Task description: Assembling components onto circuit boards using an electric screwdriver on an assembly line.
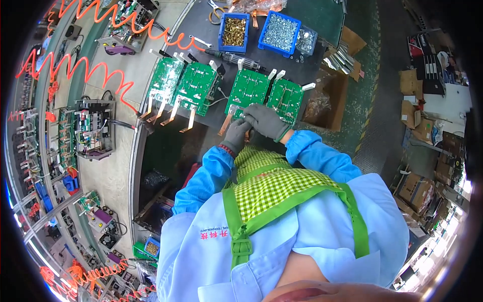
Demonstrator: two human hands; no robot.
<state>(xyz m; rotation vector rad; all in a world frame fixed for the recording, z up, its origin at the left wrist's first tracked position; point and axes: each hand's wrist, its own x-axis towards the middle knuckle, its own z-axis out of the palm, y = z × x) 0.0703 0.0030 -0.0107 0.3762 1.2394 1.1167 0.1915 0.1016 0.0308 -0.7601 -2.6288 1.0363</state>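
At the near edge of the counter [198, 26], we see the third green circuit board [248, 89] from the left lying flat, a copper strip [226, 124] jutting from its near side. Both gloved hands meet at that edge: the left hand [235, 136] with fingers curled close to the strip, the right hand [268, 122] bent over from the right; what they grip, if anything, we cannot tell, as the gloves hide it. We judge the strip most at risk here, since a sideways push from either glove could bend it or turn it out of line. The right glove overlaps the near corner of the fourth green board [288, 98], so a careless wrist might nudge that one askew. To the left, two more green boards [195, 85] carry copper strips [172, 113] that seem to reach past the counter's edge, where a sleeve could catch them. On the far side, a power driver [236, 59] lies close behind the white tabs [240, 64], and could knock them if it rolled. Farther off, blue bins of brass-coloured pieces [235, 32] and silvery pieces [279, 32] sit near each other; a bump might spill and mix them.
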